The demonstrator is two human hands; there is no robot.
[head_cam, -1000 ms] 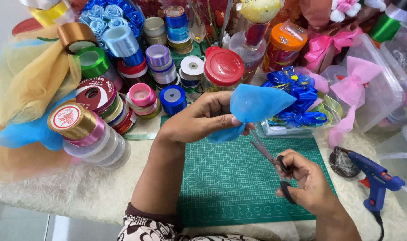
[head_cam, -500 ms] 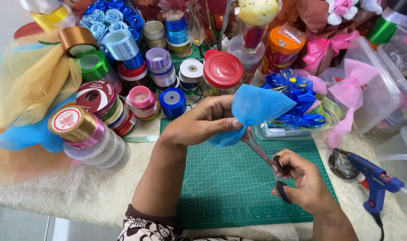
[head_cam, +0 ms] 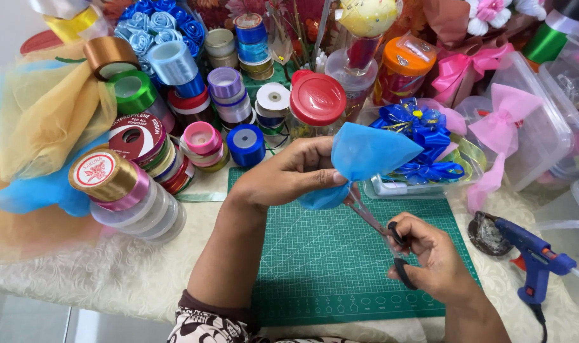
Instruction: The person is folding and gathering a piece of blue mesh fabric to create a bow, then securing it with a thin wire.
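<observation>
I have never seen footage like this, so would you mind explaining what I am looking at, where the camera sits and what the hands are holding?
There is no machine here: a person works with two bare hands, and the single camera is worn on their head, looking down at the table. The left hand pinches a gathered piece of light blue fabric. The right hand holds scissors, whose blades reach the pinched end of the fabric. Below lies a green cutting mat on a pale tablecloth. Many ribbon spools stand to the left, a red-lidded jar behind, a clear box of blue bows beside it, pink bows to the right, and a blue glue gun at the right edge.
</observation>
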